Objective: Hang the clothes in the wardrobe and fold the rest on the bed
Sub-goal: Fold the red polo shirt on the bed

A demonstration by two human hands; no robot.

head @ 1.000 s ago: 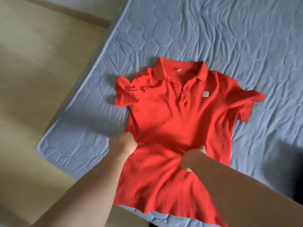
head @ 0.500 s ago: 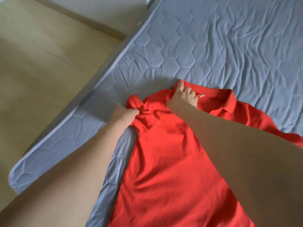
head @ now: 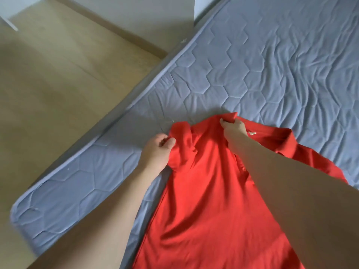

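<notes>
A red polo shirt (head: 204, 200) lies face up on the blue quilted mattress (head: 272, 65), collar pointing away from me. My left hand (head: 158, 150) pinches the shirt's left sleeve, which is bunched and folded over the shoulder. My right hand (head: 233, 128) grips the left end of the collar near the neck label. My right forearm crosses the shirt and hides its buttons and its right half.
The mattress edge (head: 93, 144) runs diagonally from lower left to upper right, with wooden floor (head: 58, 84) beyond it. A white wall with a skirting board (head: 136, 37) stands at the top. Bare mattress stretches to the right and behind the shirt.
Both hands left the shirt's waist and went up to its top. The left hand took the sleeve, the right took the collar; since half a second ago they have barely moved.
</notes>
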